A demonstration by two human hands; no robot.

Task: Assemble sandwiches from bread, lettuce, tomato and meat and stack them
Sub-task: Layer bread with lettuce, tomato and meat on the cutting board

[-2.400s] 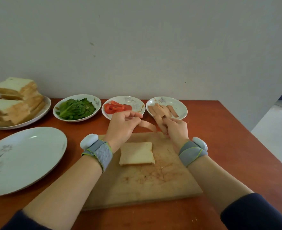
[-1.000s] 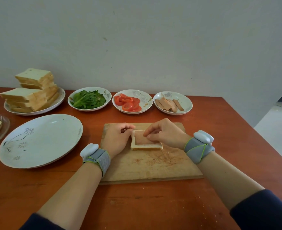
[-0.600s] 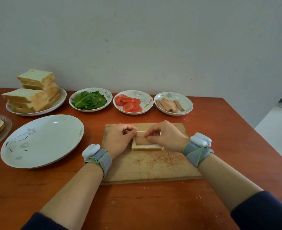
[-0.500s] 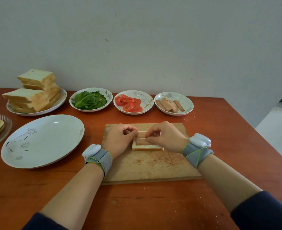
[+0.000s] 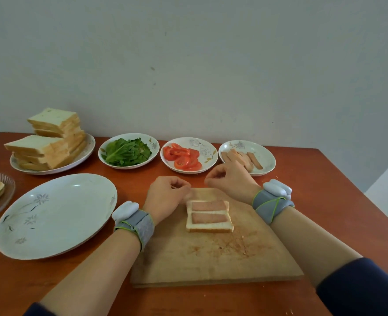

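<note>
A slice of bread (image 5: 209,226) lies on the wooden cutting board (image 5: 211,254) with two strips of meat (image 5: 209,212) side by side on top. My left hand (image 5: 165,197) hovers just left of the slice, fingers curled, holding nothing. My right hand (image 5: 230,179) hangs above the board's far edge, fingers curled and empty. Behind them stand bowls of lettuce (image 5: 126,151), tomato slices (image 5: 181,156) and meat strips (image 5: 243,157). A plate of stacked bread (image 5: 49,142) sits at the far left.
A large white plate (image 5: 53,215) lies left of the board. A glass dish (image 5: 8,190) with something golden-brown shows at the left edge. The wall runs close behind the bowls; the table's right edge drops to the floor.
Both hands laid the second meat strip on the bread, let go, and lifted away toward the far edge of the board. The bread now shows both strips uncovered.
</note>
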